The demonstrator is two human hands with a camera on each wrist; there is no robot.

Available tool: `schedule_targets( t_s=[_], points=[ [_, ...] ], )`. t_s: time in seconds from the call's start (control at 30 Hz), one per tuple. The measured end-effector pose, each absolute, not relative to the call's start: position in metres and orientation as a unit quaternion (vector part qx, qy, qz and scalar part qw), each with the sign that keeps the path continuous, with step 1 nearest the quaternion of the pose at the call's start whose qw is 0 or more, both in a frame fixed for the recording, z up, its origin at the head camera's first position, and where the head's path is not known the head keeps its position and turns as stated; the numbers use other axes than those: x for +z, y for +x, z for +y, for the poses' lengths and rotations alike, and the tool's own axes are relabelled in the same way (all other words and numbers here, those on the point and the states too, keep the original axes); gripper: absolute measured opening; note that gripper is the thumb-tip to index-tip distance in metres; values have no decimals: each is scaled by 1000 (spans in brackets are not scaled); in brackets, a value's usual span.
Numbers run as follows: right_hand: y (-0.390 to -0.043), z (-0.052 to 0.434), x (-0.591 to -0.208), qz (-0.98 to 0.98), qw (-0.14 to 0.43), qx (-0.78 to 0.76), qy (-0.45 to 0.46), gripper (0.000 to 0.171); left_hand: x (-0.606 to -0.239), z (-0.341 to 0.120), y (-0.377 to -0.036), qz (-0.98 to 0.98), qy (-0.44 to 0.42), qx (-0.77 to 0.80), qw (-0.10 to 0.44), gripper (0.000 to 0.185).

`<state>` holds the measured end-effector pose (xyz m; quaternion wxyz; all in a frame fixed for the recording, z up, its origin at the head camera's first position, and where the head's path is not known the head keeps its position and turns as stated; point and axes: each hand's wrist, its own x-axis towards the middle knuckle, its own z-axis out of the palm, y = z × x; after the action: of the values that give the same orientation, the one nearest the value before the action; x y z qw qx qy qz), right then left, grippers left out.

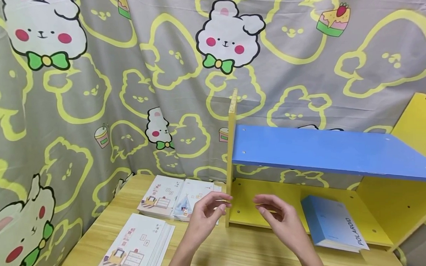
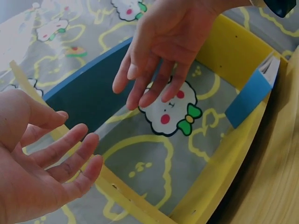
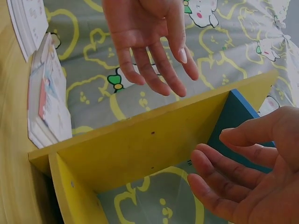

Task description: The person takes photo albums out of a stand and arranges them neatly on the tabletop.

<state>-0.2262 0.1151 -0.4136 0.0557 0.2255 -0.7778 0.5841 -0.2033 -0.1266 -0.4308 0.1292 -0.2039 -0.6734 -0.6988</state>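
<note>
My left hand (image 1: 207, 213) hovers in front of the shelf's left side panel, fingers loosely bent and holding nothing. Facing it, my right hand (image 1: 278, 217) hangs before the lower compartment, also holding nothing. Both palms turn toward each other with a gap between them in the wrist views. The small shelf (image 1: 267, 197) has yellow side panels and base, with a blue board (image 1: 325, 148) across it. On its yellow base, right of my right hand, lies a blue book (image 1: 336, 223) marked POLAROID, its front end jutting past the base's edge.
White illustrated books lie left of the shelf: a front stack (image 1: 133, 243), a back-left stack (image 1: 161, 194) and another (image 1: 191, 195) beside the side panel. All rest on a wooden table (image 1: 106, 215). A grey patterned curtain (image 1: 186, 89) hangs behind.
</note>
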Motion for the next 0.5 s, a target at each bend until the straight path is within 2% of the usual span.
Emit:
schedule_targets(
  t_s=[0.5],
  points=[
    [-223, 137, -415, -788, 59, 575, 211, 24, -437, -115, -212, -677, -209, -698, 102, 22]
  ],
)
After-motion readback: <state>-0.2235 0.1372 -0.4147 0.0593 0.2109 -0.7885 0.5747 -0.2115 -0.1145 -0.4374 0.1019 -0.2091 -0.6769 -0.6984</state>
